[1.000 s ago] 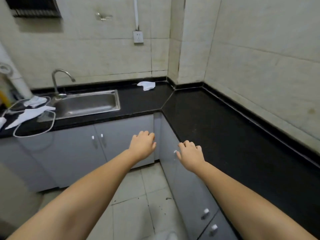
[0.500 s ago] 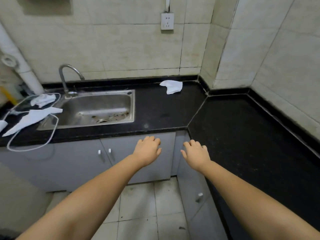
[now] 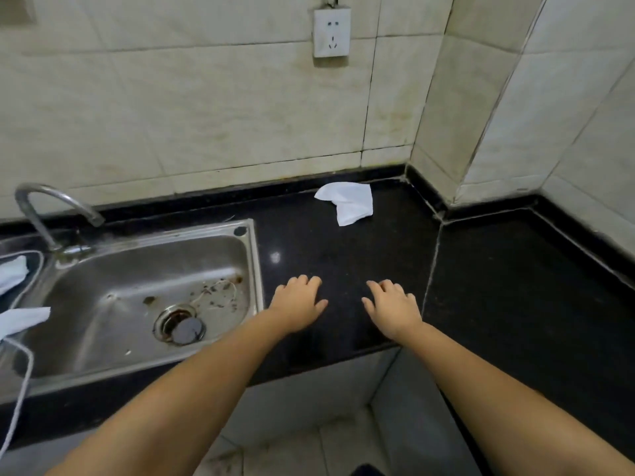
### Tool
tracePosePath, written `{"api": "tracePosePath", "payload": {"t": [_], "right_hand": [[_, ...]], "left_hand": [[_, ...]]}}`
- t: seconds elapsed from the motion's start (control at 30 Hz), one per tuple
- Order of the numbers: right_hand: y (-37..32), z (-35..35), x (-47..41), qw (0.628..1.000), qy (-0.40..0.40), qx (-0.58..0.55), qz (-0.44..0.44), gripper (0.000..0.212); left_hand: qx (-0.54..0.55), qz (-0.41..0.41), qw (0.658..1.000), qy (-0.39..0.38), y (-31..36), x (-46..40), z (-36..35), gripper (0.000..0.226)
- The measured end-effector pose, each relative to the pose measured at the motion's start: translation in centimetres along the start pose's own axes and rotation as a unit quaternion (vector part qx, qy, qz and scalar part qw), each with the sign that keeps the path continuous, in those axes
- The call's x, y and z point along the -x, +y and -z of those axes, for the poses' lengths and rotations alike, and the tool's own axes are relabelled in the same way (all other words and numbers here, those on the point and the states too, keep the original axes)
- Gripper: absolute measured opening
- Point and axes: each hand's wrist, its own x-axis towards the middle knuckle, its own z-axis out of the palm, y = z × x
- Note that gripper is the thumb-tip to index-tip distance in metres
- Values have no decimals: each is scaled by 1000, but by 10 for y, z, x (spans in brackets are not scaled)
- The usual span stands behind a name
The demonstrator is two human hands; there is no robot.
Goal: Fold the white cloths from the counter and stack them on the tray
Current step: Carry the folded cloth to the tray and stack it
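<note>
A crumpled white cloth [image 3: 347, 202] lies on the black counter [image 3: 498, 286] near the back wall, right of the sink. My left hand [image 3: 297, 302] and my right hand [image 3: 391, 307] hover side by side over the counter, fingers relaxed and empty, well short of that cloth. At the far left edge, two more white cloths [image 3: 12, 273] [image 3: 20, 319] lie on a clear tray with a white rim [image 3: 20, 393], mostly cut off by the frame.
A steel sink [image 3: 113, 304] with a drain and some debris sits left of my hands, with a curved tap [image 3: 44, 214] behind it. A wall socket [image 3: 331, 32] hangs above the counter. The counter turns a corner at the right. Grey cabinets and floor tiles lie below.
I have moved closer to the counter. Both hands have advanced from in front of the cabinet doors to above the counter, nearer the crumpled cloth.
</note>
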Motion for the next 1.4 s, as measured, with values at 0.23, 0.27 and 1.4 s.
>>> {"api": "tracePosePath", "payload": {"t": [0.23,0.27,1.4], "right_hand": [[16,12,-112,1000,-12,3,-23,50],[19,14,-132,1000,-8,6,-18,50],[36,0,-159,941,-54,-330,52,24]], "left_hand": [[22,-35,999,-29,-5,-112,7,53],[24,-31,999,-26,-7,-130,8,52],[373,27,927,17,6,-167,-26,11]]}}
